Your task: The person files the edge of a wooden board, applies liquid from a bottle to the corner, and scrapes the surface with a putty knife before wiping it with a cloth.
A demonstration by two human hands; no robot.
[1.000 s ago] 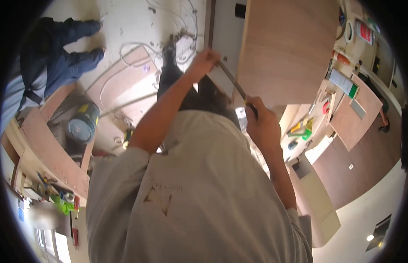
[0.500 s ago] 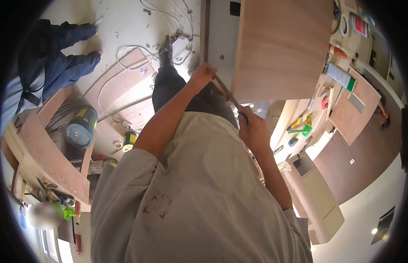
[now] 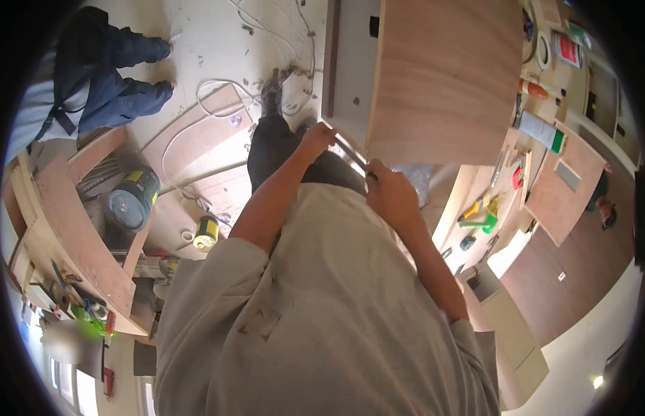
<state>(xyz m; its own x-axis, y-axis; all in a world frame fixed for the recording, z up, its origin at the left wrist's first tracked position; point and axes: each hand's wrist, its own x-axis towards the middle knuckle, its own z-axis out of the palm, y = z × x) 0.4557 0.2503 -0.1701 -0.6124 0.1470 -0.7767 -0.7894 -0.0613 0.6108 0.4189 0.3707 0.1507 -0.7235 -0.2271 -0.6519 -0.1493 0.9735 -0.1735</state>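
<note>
A long, narrow, dark tool (image 3: 351, 153) lies slantwise between my two hands, in front of my waist. My left hand (image 3: 315, 143) is closed round its far upper end. Its dark handle end is in the grip of my right hand (image 3: 391, 190). What kind of tool it is, I cannot tell. Just beyond my right hand stands a large wooden panel (image 3: 443, 83), its lower left corner near the tool. A grey board (image 3: 351, 76) runs along the panel's left side.
Another person (image 3: 93, 76) stands at the upper left. A cable (image 3: 204, 111) loops over the floor near my foot. Left are a bucket (image 3: 132, 201) and a yellow-black container (image 3: 206, 234). A workbench with a green tool (image 3: 489, 222) is right; a further person (image 3: 605, 208) is far right.
Both hands still hold the tool. My right hand has moved slightly left and up, nearer my left hand, and the tool's dark handle is now more covered. The whole view has shifted a little.
</note>
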